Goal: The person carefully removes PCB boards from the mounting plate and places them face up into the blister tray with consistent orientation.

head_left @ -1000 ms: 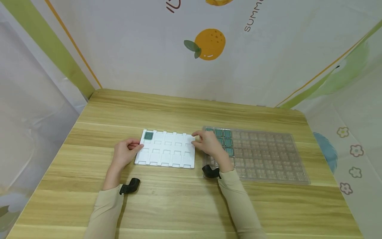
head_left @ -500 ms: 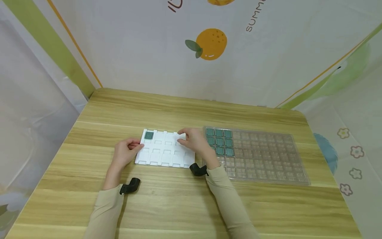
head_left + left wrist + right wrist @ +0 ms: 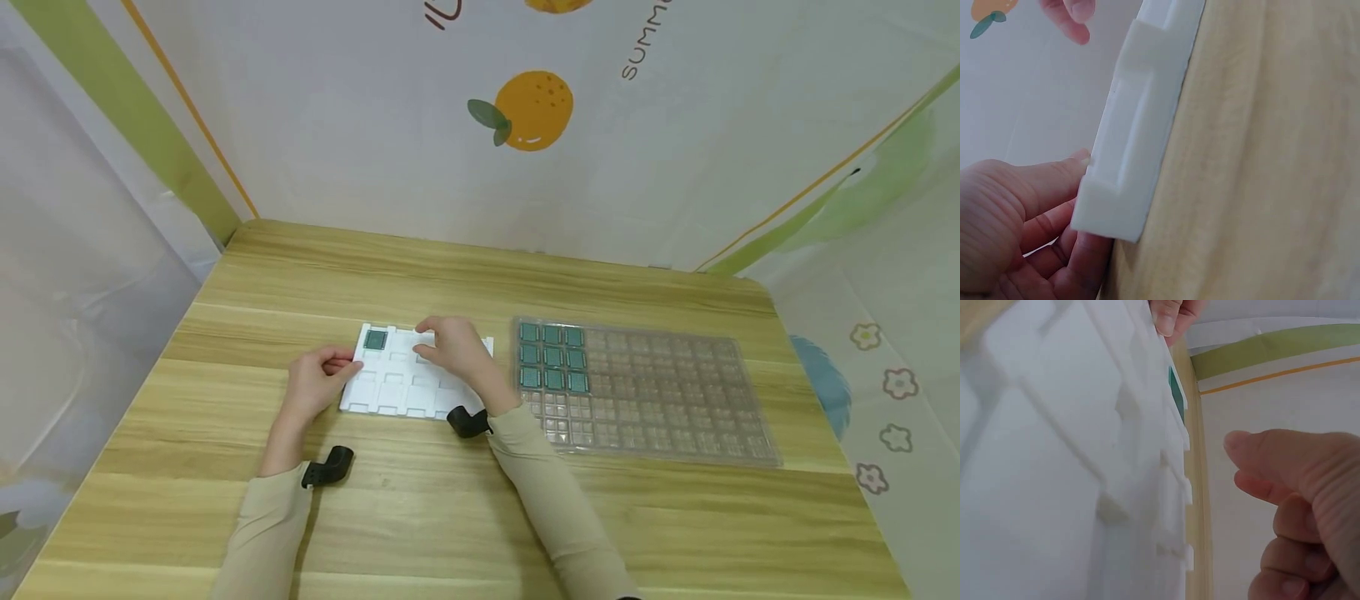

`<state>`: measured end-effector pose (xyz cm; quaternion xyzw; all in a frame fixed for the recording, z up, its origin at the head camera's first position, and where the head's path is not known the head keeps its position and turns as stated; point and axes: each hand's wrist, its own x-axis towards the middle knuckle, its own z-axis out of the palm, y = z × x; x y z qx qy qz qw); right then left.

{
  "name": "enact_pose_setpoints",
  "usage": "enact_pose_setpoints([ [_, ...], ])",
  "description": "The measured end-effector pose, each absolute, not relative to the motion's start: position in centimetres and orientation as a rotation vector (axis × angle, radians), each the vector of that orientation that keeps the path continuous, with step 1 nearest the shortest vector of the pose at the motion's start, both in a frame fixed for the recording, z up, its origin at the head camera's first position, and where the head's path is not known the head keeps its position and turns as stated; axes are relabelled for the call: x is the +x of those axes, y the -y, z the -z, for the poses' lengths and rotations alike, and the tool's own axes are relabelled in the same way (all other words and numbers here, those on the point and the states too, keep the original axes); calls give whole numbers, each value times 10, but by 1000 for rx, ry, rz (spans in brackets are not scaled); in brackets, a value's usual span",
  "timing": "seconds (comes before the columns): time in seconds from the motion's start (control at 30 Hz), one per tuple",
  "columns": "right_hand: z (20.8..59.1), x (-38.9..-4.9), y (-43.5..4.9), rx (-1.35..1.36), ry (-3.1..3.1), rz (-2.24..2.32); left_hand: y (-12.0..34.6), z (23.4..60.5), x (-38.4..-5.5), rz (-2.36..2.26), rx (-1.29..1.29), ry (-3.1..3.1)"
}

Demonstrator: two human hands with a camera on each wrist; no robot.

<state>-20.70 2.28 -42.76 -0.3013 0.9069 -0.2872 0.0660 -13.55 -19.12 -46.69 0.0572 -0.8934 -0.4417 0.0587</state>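
Note:
A white pocketed tray lies on the table, with one small green square chip in its far left pocket. My left hand pinches the tray's left edge; the left wrist view shows the thumb above the white rim and the fingers below. Over the tray's right half hovers my right hand, its thumb and index finger apart in the head view. Nothing shows between those fingers in the right wrist view, where the other fingers are loosely bent. The right hand and forearm hide some of the tray's pockets.
To the right lies a larger clear plastic tray of small pockets, with several green chips at its far left corner. Black camera mounts sit on both wrists. A printed curtain hangs behind the wooden table.
My right hand has moved left from the white tray's right edge to over its right half, uncovering the chips in the clear tray. The left hand keeps its hold.

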Motion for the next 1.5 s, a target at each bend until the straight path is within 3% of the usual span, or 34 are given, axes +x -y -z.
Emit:
enact_pose_setpoints([
  [0.77, 432, -211, 25, -902, -2761, 529, 193, 468, -136, 1354, 168, 2728],
  [1.5, 436, -213, 46, -786, -2792, 509, 194, 470, -137, 1351, 161, 2713],
])
